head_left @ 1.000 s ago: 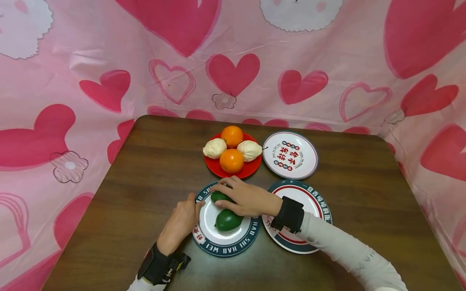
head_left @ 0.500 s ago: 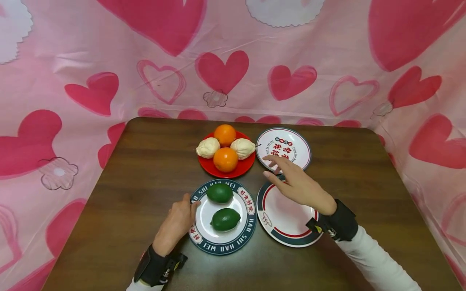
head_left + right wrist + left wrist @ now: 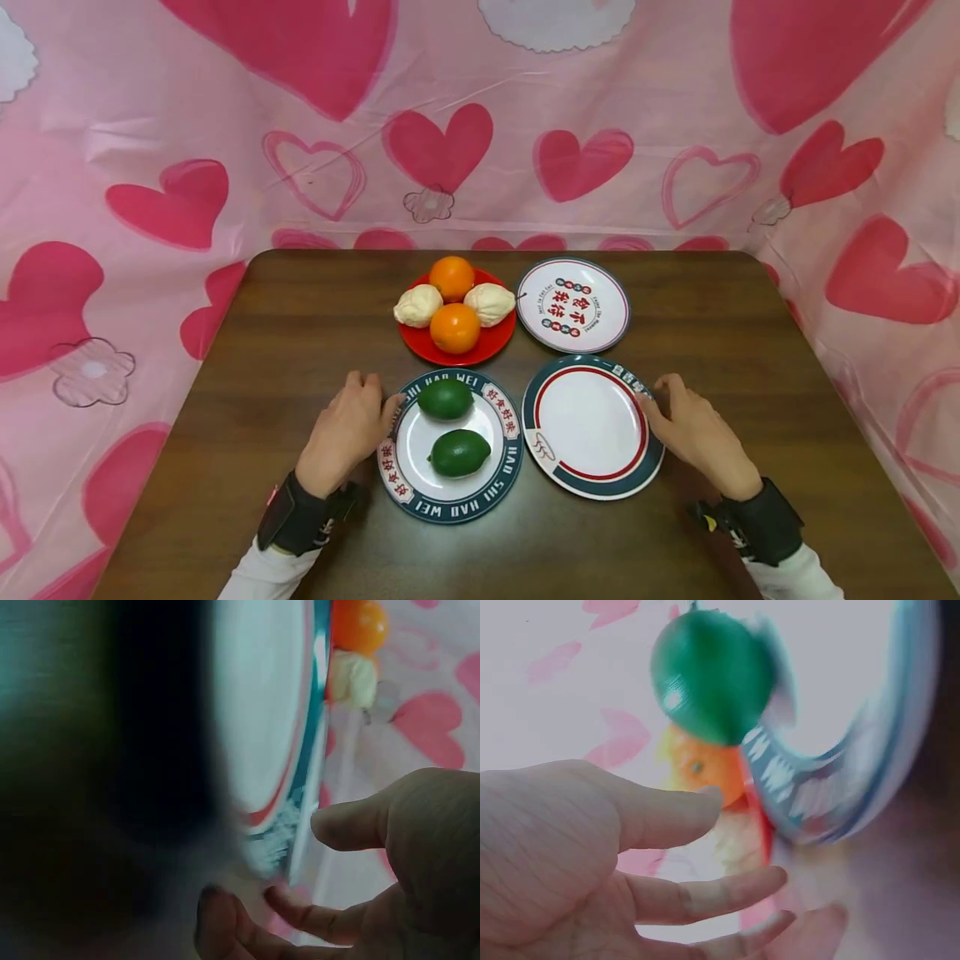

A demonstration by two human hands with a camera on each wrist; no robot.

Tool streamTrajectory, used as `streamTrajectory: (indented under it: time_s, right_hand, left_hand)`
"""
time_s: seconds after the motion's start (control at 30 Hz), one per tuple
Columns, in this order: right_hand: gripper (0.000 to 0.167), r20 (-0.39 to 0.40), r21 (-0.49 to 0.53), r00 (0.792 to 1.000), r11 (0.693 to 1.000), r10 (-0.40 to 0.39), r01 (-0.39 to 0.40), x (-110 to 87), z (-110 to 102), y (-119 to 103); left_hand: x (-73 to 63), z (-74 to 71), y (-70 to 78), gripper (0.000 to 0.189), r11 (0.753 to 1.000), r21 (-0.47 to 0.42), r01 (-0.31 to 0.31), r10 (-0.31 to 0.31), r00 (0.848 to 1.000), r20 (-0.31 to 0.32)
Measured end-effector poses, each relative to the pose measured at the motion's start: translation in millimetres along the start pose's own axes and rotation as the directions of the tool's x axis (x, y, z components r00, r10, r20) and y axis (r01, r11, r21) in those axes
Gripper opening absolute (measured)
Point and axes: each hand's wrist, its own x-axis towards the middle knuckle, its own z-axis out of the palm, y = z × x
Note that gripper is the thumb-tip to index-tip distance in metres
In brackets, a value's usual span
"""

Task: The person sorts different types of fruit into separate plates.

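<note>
Two green limes, an upper lime (image 3: pixel 446 399) and a lower lime (image 3: pixel 459 453), lie on a white plate with a dark lettered rim (image 3: pixel 480 502). My left hand (image 3: pixel 347 432) is at this plate's left edge, thumb tip right at the rim. In the left wrist view its thumb and fingers are spread with nothing between them. Over on the right, my right hand (image 3: pixel 697 433) is beside a second dark-rimmed plate (image 3: pixel 592 417) that bears nothing, its thumb near the rim. The right wrist view shows these fingers (image 3: pixel 330 922) loosely bent, holding nothing.
Behind the limes' plate, a red plate (image 3: pixel 489 348) carries two oranges, a front orange (image 3: pixel 455 328) and a rear one, plus two pale lumpy fruits. A smaller white plate (image 3: pixel 600 304) with red lettering is at the back right. A pink heart-patterned cloth (image 3: pixel 337 67) hangs behind the brown table (image 3: pixel 300 317).
My right hand has left the upper lime, uncovering both limes, and moved right to the second plate's right side. My left hand has shifted slightly left. The head view has turned a little.
</note>
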Motion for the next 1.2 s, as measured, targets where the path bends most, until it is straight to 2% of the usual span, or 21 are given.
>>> streamTrajectory:
  time_s: [0.13,0.2,0.27,0.33,0.37,0.43,0.5,0.53,0.6,0.73,0.83,0.97,1.2]
  right_hand:
    - [0.068,0.107,0.066,0.991,0.994,0.083,-0.09,-2.0,8,14]
    - [0.07,0.131,0.109,0.987,0.988,0.093,-0.107,-2.4,12,16]
    - [0.071,0.133,0.139,0.987,0.984,0.092,-0.11,-1.4,15,17]
    - [0.07,0.13,0.15,0.987,0.982,0.093,-0.112,-0.4,18,17]
    - [0.069,0.126,0.146,0.988,0.983,0.094,-0.112,0.1,19,17]
    - [0.065,0.119,0.129,0.988,0.985,0.097,-0.112,1.0,21,16]
    - [0.061,0.112,0.107,0.989,0.988,0.1,-0.112,1.9,23,16]
    - [0.059,0.108,0.094,0.989,0.989,0.1,-0.111,2.5,23,15]
    - [0.057,0.107,0.079,0.989,0.99,0.105,-0.113,3.4,24,15]
    - [0.057,0.109,0.066,0.989,0.991,0.105,-0.113,4.7,26,14]
    - [0.057,0.106,0.062,0.989,0.992,0.106,-0.113,4.1,28,13]
    - [0.055,0.095,0.049,0.99,0.992,0.107,-0.112,3.6,27,11]
    - [0.053,0.083,0.033,0.989,0.991,0.123,-0.126,2.1,24,9]
  left_hand:
    - [11.7,-21.1,5.2,0.049,0.999,-0.005,-0.046,0.046,0.996,-0.083]
    - [19.8,-29.1,8.7,0.052,0.996,-0.014,-0.089,0.086,0.984,-0.155]
    - [29.4,-35.4,12.0,0.052,0.989,-0.008,-0.145,0.139,0.958,-0.25]
    - [40.5,-40.2,15.4,0.051,0.979,0.016,-0.202,0.196,0.923,-0.332]
    - [46.3,-42.7,17.5,0.051,0.973,0.032,-0.228,0.224,0.905,-0.361]
    - [57.8,-47.5,21.3,0.053,0.96,0.062,-0.273,0.276,0.883,-0.379]
    - [69.7,-52.1,25.0,0.058,0.947,0.085,-0.311,0.32,0.876,-0.36]
    - [75.5,-54.1,26.9,0.061,0.942,0.089,-0.323,0.334,0.879,-0.34]
    - [87.0,-57.3,29.7,0.066,0.937,0.089,-0.338,0.349,0.893,-0.285]
    - [107.2,-57.2,31.5,0.076,0.941,0.099,-0.323,0.334,0.934,-0.124]
    - [117.9,-51.9,28.9,0.083,0.942,0.123,-0.314,0.315,0.949,0.005]
    - [127.2,-42.5,23.2,0.082,0.933,0.133,-0.333,0.324,0.942,0.085]
    - [138.9,-30.1,20.1,0.074,0.912,0.149,-0.382,0.37,0.924,0.101]
